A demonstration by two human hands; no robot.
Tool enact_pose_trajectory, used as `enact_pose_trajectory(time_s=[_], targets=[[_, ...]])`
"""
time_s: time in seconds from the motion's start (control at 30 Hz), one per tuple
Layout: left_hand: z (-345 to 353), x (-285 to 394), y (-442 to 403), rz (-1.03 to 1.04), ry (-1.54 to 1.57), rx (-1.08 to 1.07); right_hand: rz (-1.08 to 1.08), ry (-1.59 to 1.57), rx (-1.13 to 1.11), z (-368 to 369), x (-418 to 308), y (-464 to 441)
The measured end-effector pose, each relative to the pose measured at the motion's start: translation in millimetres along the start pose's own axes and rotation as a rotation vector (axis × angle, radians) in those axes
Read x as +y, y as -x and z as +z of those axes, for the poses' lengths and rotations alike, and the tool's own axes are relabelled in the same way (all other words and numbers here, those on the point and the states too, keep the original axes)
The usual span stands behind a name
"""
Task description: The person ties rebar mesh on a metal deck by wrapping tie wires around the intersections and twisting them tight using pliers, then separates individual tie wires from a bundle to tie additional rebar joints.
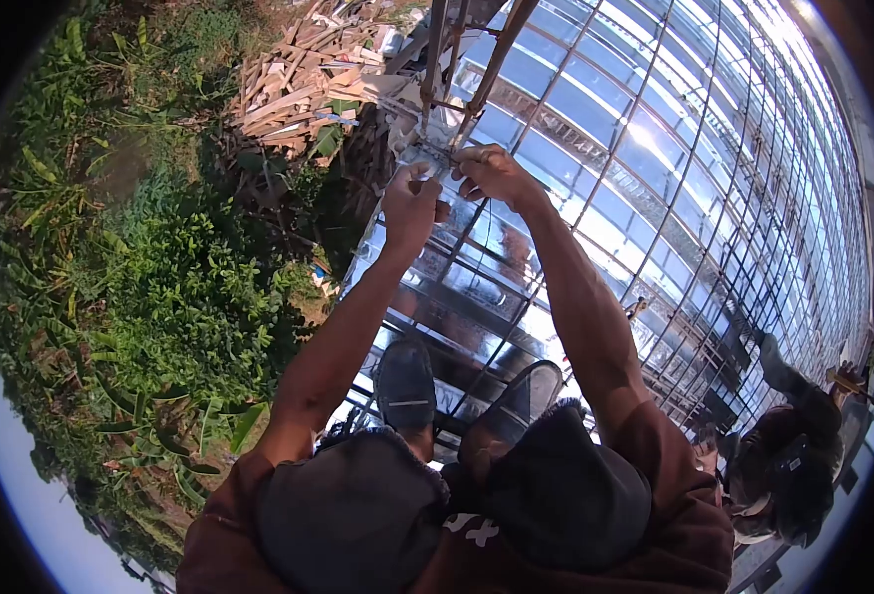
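My left hand [415, 203] is closed with its thumb and fingers bent together, close to the foot of the upright steel bars [437, 74]. Just to its right, my right hand [491, 173] is also closed, its fingertips pinched near the same bars. Between and beyond the fingertips lies a tangle of thin bars or wire [435, 150] at the slab corner. What each hand pinches is too small to make out. Below both hands runs a grid of rebar [556, 84] over shiny, reflective sheeting [486, 287].
My shoes [404, 386] stand on the sheeting and bars, knees bent. The left edge drops to green plants [189, 287] and a heap of broken timber [303, 74]. At lower right a co-worker [788, 465] crouches over the grid, one arm [793, 371] reaching out.
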State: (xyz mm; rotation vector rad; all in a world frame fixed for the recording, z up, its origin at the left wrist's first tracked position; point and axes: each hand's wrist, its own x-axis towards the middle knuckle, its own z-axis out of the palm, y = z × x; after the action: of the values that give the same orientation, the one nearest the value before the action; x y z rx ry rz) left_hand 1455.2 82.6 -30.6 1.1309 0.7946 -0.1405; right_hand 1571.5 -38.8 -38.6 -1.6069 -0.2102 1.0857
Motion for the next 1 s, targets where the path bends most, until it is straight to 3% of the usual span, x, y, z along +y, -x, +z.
enact_pose_trajectory(time_s=[0.07,0.1,0.23,0.4,0.47,0.5,0.6,0.73,0.8,0.87,1.0], targets=[[4.2,12.8,-3.7,0.286,-0.194,0.159,-0.016,-0.013,0.021,2.2,2.4,-0.7],[2.0,15.4,-12.4,0.196,-0.121,0.093,-0.02,-0.006,0.024,2.9,2.2,-0.7],[4.2,13.8,-33.4,0.163,-0.182,0.092,-0.05,0.06,0.03,3.5,2.0,-1.2],[12.5,12.2,-40.7,0.103,-0.133,0.213,-0.085,0.158,0.105,7.2,3.4,1.4],[12.7,6.2,-45.1,0.137,-0.095,0.23,-0.455,0.612,0.242,8.1,16.9,-3.8],[12.1,3.7,-48.2,0.174,-0.059,0.246,-0.494,0.598,0.321,12.5,16.8,0.1],[13.9,5.3,-45.0,0.232,0.049,0.237,-0.354,0.771,0.435,20.5,-0.4,20.6],[15.8,13.2,-42.1,0.269,-0.044,0.26,-0.463,0.989,0.323,16.8,-3.4,27.9],[16.2,15.2,-37.0,0.17,0.032,0.261,-0.403,1.109,0.314,18.8,-5.0,34.3],[15.1,18.9,-45.4,0.173,0.087,0.265,-0.283,1.107,0.284,25.6,0.2,34.4],[22.2,28.5,-37.7,0.11,0.085,0.286,-0.267,0.883,0.398,44.0,5.4,38.4]])
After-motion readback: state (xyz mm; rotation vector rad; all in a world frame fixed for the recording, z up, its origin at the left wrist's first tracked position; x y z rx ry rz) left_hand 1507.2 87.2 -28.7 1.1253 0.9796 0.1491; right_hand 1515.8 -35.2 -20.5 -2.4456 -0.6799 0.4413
